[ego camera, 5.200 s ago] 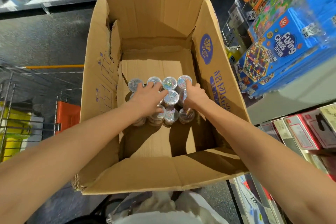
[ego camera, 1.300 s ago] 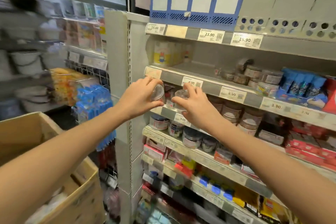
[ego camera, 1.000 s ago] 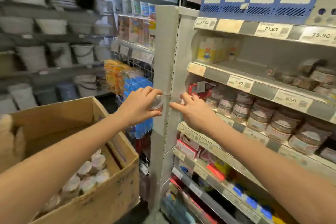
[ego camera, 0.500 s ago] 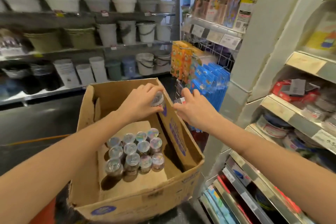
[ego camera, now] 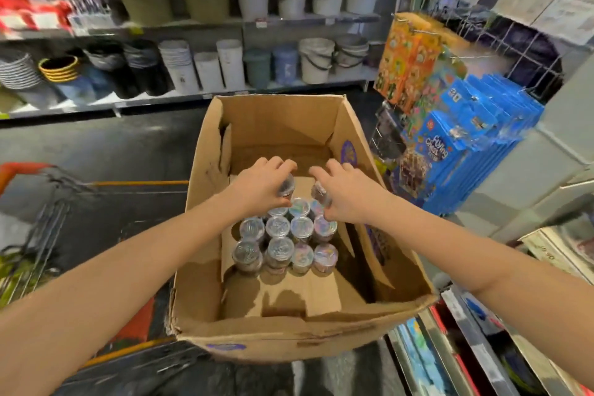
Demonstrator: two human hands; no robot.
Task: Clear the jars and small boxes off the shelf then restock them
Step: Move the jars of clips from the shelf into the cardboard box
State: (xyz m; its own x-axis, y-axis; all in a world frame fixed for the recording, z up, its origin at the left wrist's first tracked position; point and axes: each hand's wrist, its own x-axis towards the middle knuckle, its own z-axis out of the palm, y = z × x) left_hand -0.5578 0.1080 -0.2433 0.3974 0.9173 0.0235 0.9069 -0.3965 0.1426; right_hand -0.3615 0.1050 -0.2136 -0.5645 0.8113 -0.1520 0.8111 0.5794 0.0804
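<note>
The clearing half of the job is in hand: jars are being carried to a cardboard box (ego camera: 289,336) on the floor. The left hand (ego camera: 260,191) grips a small jar (ego camera: 286,186) from above, fingers curled round its lid, and the right hand (ego camera: 350,194) holds a second jar (ego camera: 320,193) the same way. Both hang just inside the box, over the far edge of the packed jars (ego camera: 286,241), which stand upright in tight rows on its bottom. The next move probably calls for lowering each jar onto the bare cardboard just behind the back row, upright and snug against its neighbours, then letting go without knocking them.
</note>
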